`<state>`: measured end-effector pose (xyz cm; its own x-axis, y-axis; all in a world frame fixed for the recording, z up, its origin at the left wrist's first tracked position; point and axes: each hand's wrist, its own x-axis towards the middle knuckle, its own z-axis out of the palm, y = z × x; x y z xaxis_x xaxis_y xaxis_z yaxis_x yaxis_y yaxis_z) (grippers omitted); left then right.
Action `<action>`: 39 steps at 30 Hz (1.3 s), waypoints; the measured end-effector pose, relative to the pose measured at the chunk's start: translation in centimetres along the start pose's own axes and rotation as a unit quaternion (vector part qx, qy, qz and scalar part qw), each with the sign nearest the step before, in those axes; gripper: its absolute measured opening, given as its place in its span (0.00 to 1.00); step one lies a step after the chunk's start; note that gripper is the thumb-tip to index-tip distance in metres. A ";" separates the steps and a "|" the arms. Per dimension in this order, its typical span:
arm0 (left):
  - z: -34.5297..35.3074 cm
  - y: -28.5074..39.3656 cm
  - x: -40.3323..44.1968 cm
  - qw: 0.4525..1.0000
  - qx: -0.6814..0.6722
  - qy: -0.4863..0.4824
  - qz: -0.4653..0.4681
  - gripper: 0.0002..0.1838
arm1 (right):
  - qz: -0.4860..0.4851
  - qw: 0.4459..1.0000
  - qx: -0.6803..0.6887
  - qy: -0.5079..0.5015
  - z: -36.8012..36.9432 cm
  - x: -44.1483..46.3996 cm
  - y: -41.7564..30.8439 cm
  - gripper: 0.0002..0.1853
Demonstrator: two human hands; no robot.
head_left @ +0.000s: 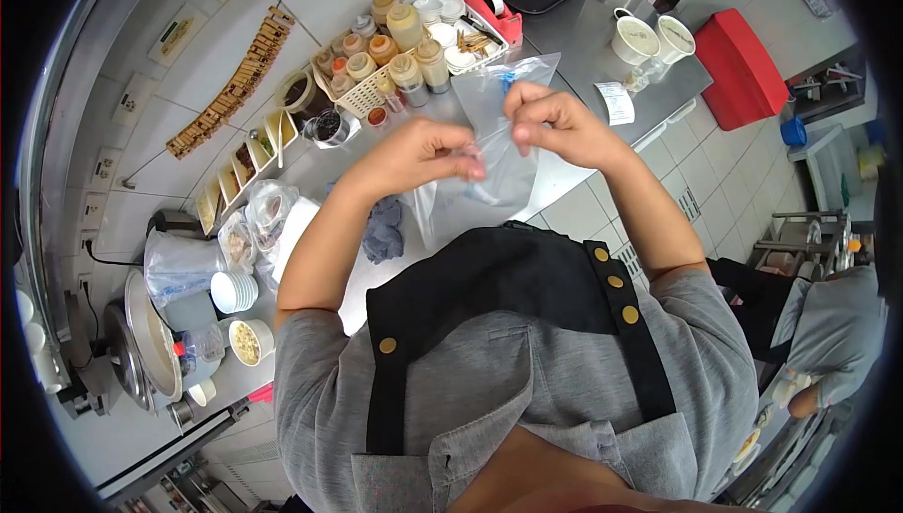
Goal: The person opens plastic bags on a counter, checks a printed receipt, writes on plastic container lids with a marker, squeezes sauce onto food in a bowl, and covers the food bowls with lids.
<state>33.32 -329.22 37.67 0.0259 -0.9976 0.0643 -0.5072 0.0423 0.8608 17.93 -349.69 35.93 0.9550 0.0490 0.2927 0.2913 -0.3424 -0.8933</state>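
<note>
A clear plastic bag (503,174) with blue print hangs in front of my apron, over the steel counter. My left hand (428,151) is at the bag's left side, fingers curled and pinched on the thin plastic. On the other side, the bent fingers and thumb of my right hand (555,123) pinch the bag near its upper part. Beyond the bag stands a white basket (362,94) of sauce bottles. A grey-blue cloth (383,231) lies just below my left forearm.
A red tape dispenser (494,15) stands behind the bag. Two lidded tubs (636,40) and a paper slip (615,103) are at the right. Condiment trays (246,163), bagged items (270,212) and a bowl (251,342) are at the left. Another person (832,325) is at the far right.
</note>
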 end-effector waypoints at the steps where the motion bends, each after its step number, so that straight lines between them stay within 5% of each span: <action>1: 0.4 -0.6 0.0 0.981 -0.180 -0.052 -0.058 0.11 | -0.040 0.998 0.044 0.028 -0.1 -0.1 0.8 0.21; 2: 0.5 -1.3 -0.1 0.981 -0.181 -0.049 -0.056 0.11 | -0.083 0.991 0.086 0.053 -0.1 -0.2 1.7 0.22; 4: 0.5 -2.9 -0.1 0.965 -0.238 -0.108 0.029 0.10 | -0.053 0.909 0.407 0.067 -0.6 -0.7 3.0 0.24; 6: 0.6 -5.1 1.1 0.938 -0.325 -0.088 0.088 0.12 | -0.070 0.857 0.509 -0.023 -1.9 -0.7 4.5 0.21; 8: 0.8 -6.9 2.5 0.781 -0.615 -0.016 0.107 0.19 | 0.069 0.780 0.611 0.114 -2.0 -1.0 4.0 0.20; 9: 1.7 -8.8 3.2 0.718 -0.691 0.069 0.041 0.22 | -0.005 0.721 0.692 0.021 -2.8 -0.6 7.0 0.24; 10: 2.2 -7.4 4.3 0.718 -0.691 0.071 0.043 0.22 | -0.003 0.722 0.692 0.019 -2.3 -0.5 7.0 0.24; 12: 2.7 -4.8 6.7 0.634 -0.679 0.307 -0.207 0.17 | 0.066 0.792 0.558 0.237 -1.2 0.2 7.2 0.28; 13: 3.9 -11.7 6.7 0.735 -0.597 0.286 -0.146 0.14 | 0.045 0.792 0.584 0.172 -1.3 -0.8 11.6 0.31; 14: 5.2 -18.4 6.7 0.813 -0.504 0.280 -0.080 0.12 | 0.105 0.766 0.595 0.219 -0.5 -1.9 12.0 0.28; 15: 5.6 -19.3 6.6 0.752 -0.599 0.224 -0.157 0.12 | 0.163 0.736 0.601 0.265 0.2 -2.8 12.4 0.25; 17: 6.8 -22.2 6.8 0.675 -0.682 0.163 -0.230 0.13 | 0.112 0.681 0.707 0.154 1.0 -6.6 23.6 0.17; 20: 8.9 -24.5 7.8 0.552 -0.827 -0.065 -0.084 0.17 | 0.246 0.666 0.640 0.293 3.3 -6.5 23.4 0.11; 22: 10.7 -22.3 8.8 0.701 -0.602 0.259 -0.281 0.22 | 0.243 0.672 0.636 0.291 3.8 -6.2 24.2 0.11; 23: 10.6 -22.4 8.7 0.701 -0.601 0.259 -0.283 0.22 | 0.267 0.686 0.591 0.331 4.0 -5.9 24.6 0.11; 25: 10.2 -23.1 8.1 0.834 -0.383 0.275 -0.287 0.25 | 0.290 0.694 0.545 0.370 4.3 -5.6 24.5 0.10; 27: 9.1 -22.5 7.0 0.853 -0.356 0.273 -0.267 0.28 | 0.466 0.693 0.306 0.457 4.3 -6.3 23.7 0.14; 28: 8.2 -21.3 6.3 0.870 -0.331 0.272 -0.246 0.31 | 0.467 0.692 0.308 0.457 4.5 -6.6 22.4 0.14; 30: 6.9 -18.3 4.3 0.899 -0.322 0.227 -0.189 0.33 | 0.474 0.811 0.224 0.260 5.4 -7.7 17.9 0.23; 32: 6.5 -14.0 2.9 0.922 -0.317 0.182 -0.131 0.36 | 0.246 0.951 0.041 0.181 7.9 -7.4 13.1 0.28; 36: 6.8 -6.2 1.4 0.960 -0.244 0.131 -0.031 0.41 | 0.091 0.962 -0.167 0.195 7.5 -4.3 5.0 0.28; 39: 6.0 -4.5 0.5 0.967 -0.208 0.143 -0.026 0.41 | 0.216 0.966 0.031 0.142 6.2 -3.8 4.6 0.11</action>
<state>30.45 -330.28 30.85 0.3099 -0.9454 0.1007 -0.1097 0.0697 0.9915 15.99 -345.61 28.62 0.9368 -0.3480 -0.0369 -0.1186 -0.2166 -0.9690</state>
